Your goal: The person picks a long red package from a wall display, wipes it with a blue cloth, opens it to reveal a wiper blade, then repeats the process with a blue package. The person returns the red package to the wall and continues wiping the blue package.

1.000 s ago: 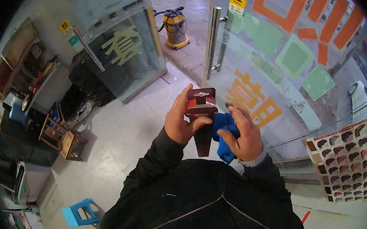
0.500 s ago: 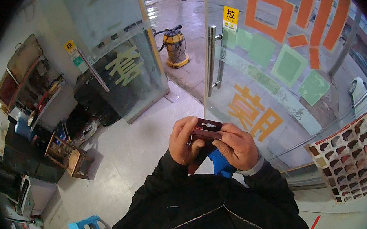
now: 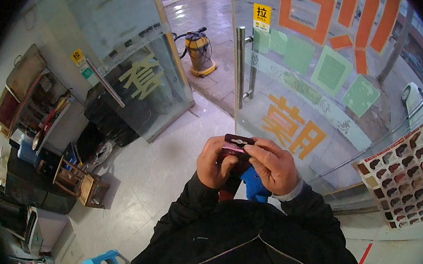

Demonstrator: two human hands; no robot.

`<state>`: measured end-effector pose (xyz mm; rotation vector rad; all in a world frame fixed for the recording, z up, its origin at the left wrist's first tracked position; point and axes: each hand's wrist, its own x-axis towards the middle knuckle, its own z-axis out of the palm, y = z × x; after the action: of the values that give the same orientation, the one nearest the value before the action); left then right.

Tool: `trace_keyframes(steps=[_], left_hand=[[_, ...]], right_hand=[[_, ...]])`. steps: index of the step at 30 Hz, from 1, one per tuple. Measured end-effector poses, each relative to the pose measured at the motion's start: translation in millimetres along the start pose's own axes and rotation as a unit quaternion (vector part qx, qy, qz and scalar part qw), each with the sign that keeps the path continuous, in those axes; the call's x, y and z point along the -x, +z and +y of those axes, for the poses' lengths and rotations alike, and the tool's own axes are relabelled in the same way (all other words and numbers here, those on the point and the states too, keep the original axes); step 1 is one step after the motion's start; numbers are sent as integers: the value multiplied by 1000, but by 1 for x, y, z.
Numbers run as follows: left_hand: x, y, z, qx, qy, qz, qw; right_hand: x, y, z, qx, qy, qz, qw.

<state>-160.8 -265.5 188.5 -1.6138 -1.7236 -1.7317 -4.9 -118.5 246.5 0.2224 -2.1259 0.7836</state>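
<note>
A small dark maroon hang-tab box (image 3: 236,139) with a slot cut in its tab is held up in front of my chest. My left hand (image 3: 211,163) grips it from the left, thumb bent in below. From the right, my right hand (image 3: 273,168) has its fingertips closed at the box's upper right edge, by a shiny pinkish strip just under the tab. Whether those fingers pinch a flap or something from inside is too small to tell. Below my right hand hangs something blue and cloth-like (image 3: 255,186), partly covered by the hand and my jacket.
Ahead are a glass door with a long handle (image 3: 240,68) and a second glass panel at left, a gap between them. A yellow vacuum cleaner (image 3: 198,53) stands outside. At left are a wooden chair (image 3: 83,183) and cluttered shelf; a blue stool (image 3: 105,263) is low left, a colour-sample poster (image 3: 406,176) right.
My right fingers have shifted up to the box's top edge. The strip under the tab now looks brighter and pinkish. The view has tilted slightly.
</note>
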Motion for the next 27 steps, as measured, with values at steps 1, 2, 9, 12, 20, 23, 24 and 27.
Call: trace_keyframes(steps=[1,2,9,12,20,23,24,27], left_hand=[[1,4,1,66,-15,12,998],[2,9,2,137,-43,36,989],[0,8,1,32,23,59,997],[0,4,3,24,8,40,999],[5,8,-2,91,-54,34,994],[6,6,-2,81,-52,40,995],[6,6,-1,82,-50,48,994],[5,3,1,25,-1,47,999]], right_hand=[[0,-1,0,0,6,0,1000],[-1,-2,0,-11,15,9,1000],[-3,-5,-4,-41,95,-17,994],[-3,-2,-4,-42,65,0,997],[-1,-3,1,-41,66,-37,996],[1,-3,2,-17,61,-59,996],[2,-3,2,-6,57,-69,996],[5,-1,2,5,45,-70,997]])
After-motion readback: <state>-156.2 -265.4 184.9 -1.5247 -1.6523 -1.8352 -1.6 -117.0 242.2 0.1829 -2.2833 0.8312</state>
